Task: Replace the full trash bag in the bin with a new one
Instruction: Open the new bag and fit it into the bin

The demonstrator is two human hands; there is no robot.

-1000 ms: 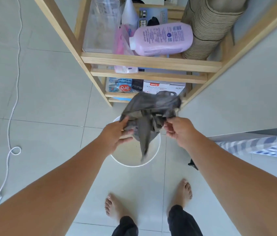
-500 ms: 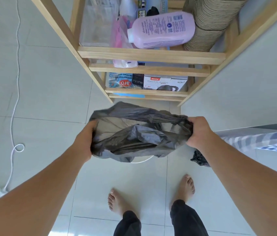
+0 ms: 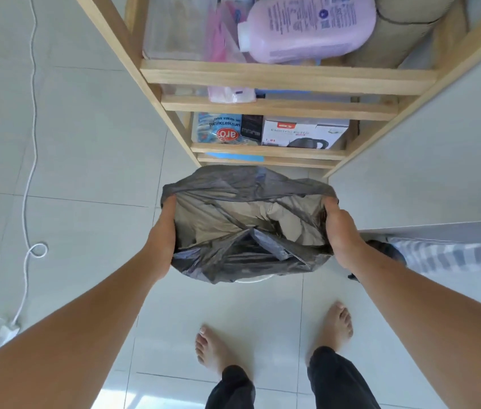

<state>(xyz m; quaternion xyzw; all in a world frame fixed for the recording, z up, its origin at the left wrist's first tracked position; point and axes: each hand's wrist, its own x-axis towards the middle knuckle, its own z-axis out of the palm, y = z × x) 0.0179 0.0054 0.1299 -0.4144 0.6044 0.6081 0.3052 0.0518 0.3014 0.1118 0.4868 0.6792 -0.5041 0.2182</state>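
A thin grey trash bag (image 3: pixel 242 219) is spread wide open between both hands, its mouth facing up at me. My left hand (image 3: pixel 164 234) grips the bag's left edge and my right hand (image 3: pixel 339 231) grips its right edge. The bag hangs directly over the white bin (image 3: pixel 252 280), which it hides except for a sliver of rim below the bag's near edge. A dark bag (image 3: pixel 381 249) lies on the floor behind my right wrist, mostly hidden.
A wooden shelf unit (image 3: pixel 286 78) stands just beyond the bin, holding a pink bottle (image 3: pixel 307 28) and boxes. A grey wall panel (image 3: pixel 425 172) is at the right, checked fabric (image 3: pixel 454 255) below it. A white cable (image 3: pixel 31 172) runs along the left floor. My bare feet stand behind the bin.
The crumpled bag has been pulled apart by both hands, which moved outward, and its mouth now gapes open over the bin, covering it.
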